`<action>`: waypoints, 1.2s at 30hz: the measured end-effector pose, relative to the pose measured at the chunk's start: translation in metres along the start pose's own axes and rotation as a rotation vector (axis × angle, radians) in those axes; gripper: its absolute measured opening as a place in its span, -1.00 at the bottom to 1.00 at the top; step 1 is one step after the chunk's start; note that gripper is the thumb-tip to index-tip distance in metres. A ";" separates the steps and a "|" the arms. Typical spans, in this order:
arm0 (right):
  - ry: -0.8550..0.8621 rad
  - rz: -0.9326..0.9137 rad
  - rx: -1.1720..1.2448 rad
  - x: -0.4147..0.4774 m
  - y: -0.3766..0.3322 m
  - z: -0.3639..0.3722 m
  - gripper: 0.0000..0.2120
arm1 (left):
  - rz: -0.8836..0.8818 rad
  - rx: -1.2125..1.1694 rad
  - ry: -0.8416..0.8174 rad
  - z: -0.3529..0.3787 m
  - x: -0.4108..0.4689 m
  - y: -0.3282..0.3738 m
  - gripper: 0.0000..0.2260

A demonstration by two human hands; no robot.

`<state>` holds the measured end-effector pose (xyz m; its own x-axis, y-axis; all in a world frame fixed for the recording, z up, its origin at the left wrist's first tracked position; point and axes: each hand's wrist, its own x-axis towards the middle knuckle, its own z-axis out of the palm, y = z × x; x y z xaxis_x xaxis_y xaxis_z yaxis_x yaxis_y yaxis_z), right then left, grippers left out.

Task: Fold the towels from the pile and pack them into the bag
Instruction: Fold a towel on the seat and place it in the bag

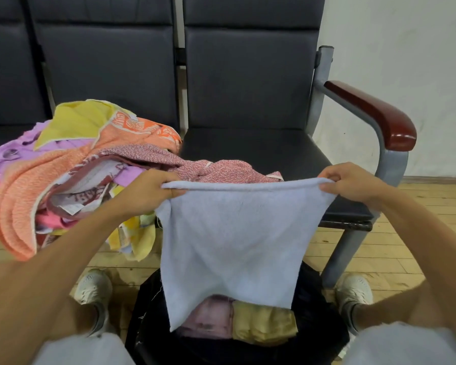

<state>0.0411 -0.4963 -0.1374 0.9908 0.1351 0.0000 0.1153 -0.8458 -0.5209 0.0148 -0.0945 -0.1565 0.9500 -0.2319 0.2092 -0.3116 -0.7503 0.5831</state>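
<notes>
Left hand point(153, 187) and right hand point(350, 185), fingers pinching the top corners of a pale blue towel point(232, 241), which hangs spread above the open black bag point(324, 335) on the floor. Folded towels point(263, 322) lie inside. Pile point(71, 164) on bench point(261, 146), left.

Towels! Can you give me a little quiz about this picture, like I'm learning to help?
1. True or false: the left hand and right hand both pinch the blue towel by its top edge.
2. Where is the pile? A) on the floor B) on the chairs C) on a table
3. Fill in: the bag shows ___ folded towels.
Key: 1 true. 2 B. 3 two: a pink towel and a yellow towel.
</notes>
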 end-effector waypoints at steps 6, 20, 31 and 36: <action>0.325 0.044 0.190 0.008 -0.009 0.010 -0.88 | -0.022 0.070 0.098 -0.012 -0.004 -0.003 -0.94; 0.485 0.120 0.844 0.000 -0.026 0.006 -0.86 | -0.118 -0.220 0.319 -0.020 -0.006 0.008 -0.82; 0.519 0.088 0.604 0.002 -0.018 0.005 -0.83 | -0.088 -0.306 0.263 -0.022 -0.014 0.014 -0.80; 0.507 0.036 0.395 -0.001 -0.020 0.010 -0.81 | -0.162 -0.502 0.158 -0.029 -0.016 0.023 -0.85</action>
<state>0.0371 -0.4747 -0.1358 0.9149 -0.2322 0.3301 0.1429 -0.5785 -0.8031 -0.0082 -0.0903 -0.1241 0.9839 -0.0135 0.1782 -0.1704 -0.3719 0.9125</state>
